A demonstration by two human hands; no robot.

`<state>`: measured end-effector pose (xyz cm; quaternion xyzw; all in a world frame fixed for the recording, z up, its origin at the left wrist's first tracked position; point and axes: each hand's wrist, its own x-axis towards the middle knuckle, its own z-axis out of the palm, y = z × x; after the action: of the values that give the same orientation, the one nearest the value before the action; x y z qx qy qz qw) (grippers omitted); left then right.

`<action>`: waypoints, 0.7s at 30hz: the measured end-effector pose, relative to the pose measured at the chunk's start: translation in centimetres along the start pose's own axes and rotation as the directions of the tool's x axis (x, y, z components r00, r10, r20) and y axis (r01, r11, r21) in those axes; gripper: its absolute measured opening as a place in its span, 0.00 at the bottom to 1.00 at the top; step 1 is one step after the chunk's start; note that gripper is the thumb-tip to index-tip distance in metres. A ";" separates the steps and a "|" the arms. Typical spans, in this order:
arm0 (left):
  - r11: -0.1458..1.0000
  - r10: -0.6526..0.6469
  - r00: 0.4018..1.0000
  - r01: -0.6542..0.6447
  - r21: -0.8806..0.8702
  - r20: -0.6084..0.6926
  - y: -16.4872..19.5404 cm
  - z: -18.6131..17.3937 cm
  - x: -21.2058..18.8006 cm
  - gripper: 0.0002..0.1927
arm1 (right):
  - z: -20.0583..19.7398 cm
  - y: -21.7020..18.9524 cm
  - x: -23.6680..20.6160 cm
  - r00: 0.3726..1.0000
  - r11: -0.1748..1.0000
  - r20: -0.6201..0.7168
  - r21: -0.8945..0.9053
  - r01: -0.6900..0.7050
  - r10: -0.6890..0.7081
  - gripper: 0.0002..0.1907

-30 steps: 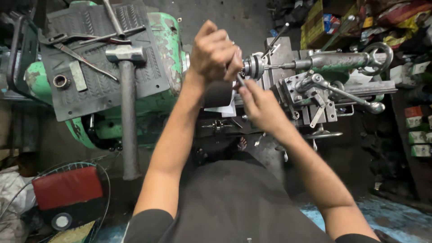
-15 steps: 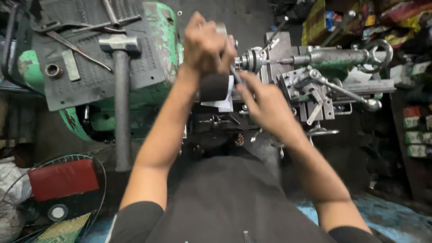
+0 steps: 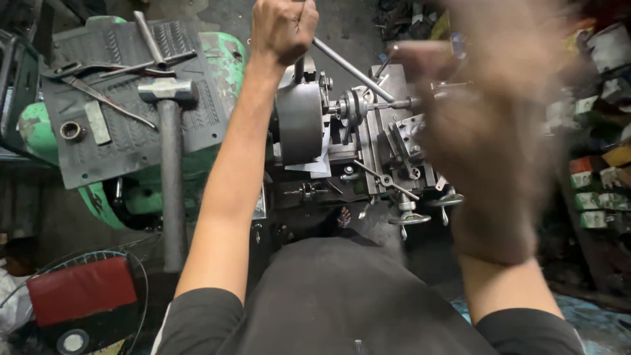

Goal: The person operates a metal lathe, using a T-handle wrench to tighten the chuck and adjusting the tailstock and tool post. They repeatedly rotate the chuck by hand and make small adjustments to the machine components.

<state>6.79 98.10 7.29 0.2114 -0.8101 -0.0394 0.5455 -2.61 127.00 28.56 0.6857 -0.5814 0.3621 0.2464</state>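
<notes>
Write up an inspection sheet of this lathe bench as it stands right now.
Surface: green lathe housing under a dark ribbed mat.
Job's things: dark chuck; a long metal rod slants from the left fist toward the tool post.
Clutter: hammer, pliers and a small ring on the mat.
Hands: left hand closed on the rod's upper end; right hand raised, motion-blurred, grip unreadable.
Cables: thin wire loop around a red box.
Surroundings: shelves of small boxes at right.
</notes>
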 end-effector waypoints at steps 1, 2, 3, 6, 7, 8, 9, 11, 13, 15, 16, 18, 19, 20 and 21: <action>1.000 -0.011 1.000 0.011 0.003 0.012 0.1 -0.1 0.0 0.18 | 3.3 0.6 0.2 0.941 0.986 0.314 -0.141 -0.085 0.126 0.24; 1.000 -0.017 1.000 0.017 0.005 0.016 0.2 -0.3 0.2 0.19 | 6.5 1.5 0.1 0.798 0.969 0.560 -0.219 -0.118 0.223 0.26; 1.000 0.018 0.999 -0.018 0.010 0.030 0.3 -0.5 0.4 0.19 | 9.7 2.5 -0.5 0.606 0.940 0.756 -0.037 -0.339 0.248 0.22; 0.992 0.123 0.991 -0.124 0.009 0.057 1.0 -1.3 1.0 0.19 | 13.3 7.1 -5.1 0.657 0.948 0.737 0.074 -0.310 0.158 0.22; 0.989 0.144 0.988 -0.145 0.011 0.050 1.3 -1.5 1.1 0.19 | 14.0 7.9 -5.9 0.645 0.928 0.754 0.143 -0.343 0.122 0.21; 0.987 0.159 0.986 -0.159 0.005 0.058 1.7 -1.7 0.8 0.18 | 14.1 8.4 -6.5 0.611 0.915 0.786 0.174 -0.364 0.094 0.21; 0.989 0.145 0.988 -0.145 -0.004 0.059 2.1 -1.9 0.6 0.18 | 13.5 8.6 -6.7 0.583 0.897 0.809 0.200 -0.394 0.076 0.22; 0.990 0.138 0.989 -0.137 -0.011 0.053 2.5 -2.3 0.5 0.18 | 12.1 8.1 -5.6 0.560 0.888 0.827 0.222 -0.402 0.046 0.24; 0.994 0.103 0.994 -0.102 -0.028 0.039 3.1 -2.6 0.3 0.18 | 10.2 7.0 -4.0 0.529 0.909 0.848 0.203 -0.363 0.022 0.29; 0.996 0.088 0.996 -0.087 -0.032 0.033 3.8 -3.1 0.0 0.18 | 9.6 6.0 -2.8 0.579 0.891 0.814 0.229 -0.393 0.046 0.30; 0.995 0.098 0.995 -0.097 -0.026 0.030 4.2 -3.4 -0.2 0.18 | 9.9 5.8 -2.7 0.608 0.881 0.792 0.240 -0.407 0.065 0.31; 0.990 0.138 0.990 -0.138 -0.011 0.018 5.2 -3.9 -0.4 0.17 | 11.7 5.4 -3.9 0.637 0.866 0.770 0.295 -0.403 0.035 0.29; 0.987 0.159 0.987 -0.159 -0.001 0.013 5.8 -4.1 -0.6 0.17 | 12.9 5.5 -5.0 0.648 0.858 0.762 0.320 -0.403 0.020 0.28; 0.983 0.181 0.984 -0.181 0.008 0.007 6.6 -4.4 -1.1 0.17 | 13.7 5.9 -6.6 0.582 0.818 0.811 0.291 -0.497 0.065 0.26; 0.982 0.185 0.983 -0.185 0.025 0.005 7.6 -4.6 -1.8 0.16 | 14.3 6.4 -8.5 0.512 0.772 0.853 0.257 -0.581 0.101 0.25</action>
<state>9.25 106.41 9.85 0.1419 -0.8273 0.0215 0.5431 -6.35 120.17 12.57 0.6759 -0.6362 0.1979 -0.3151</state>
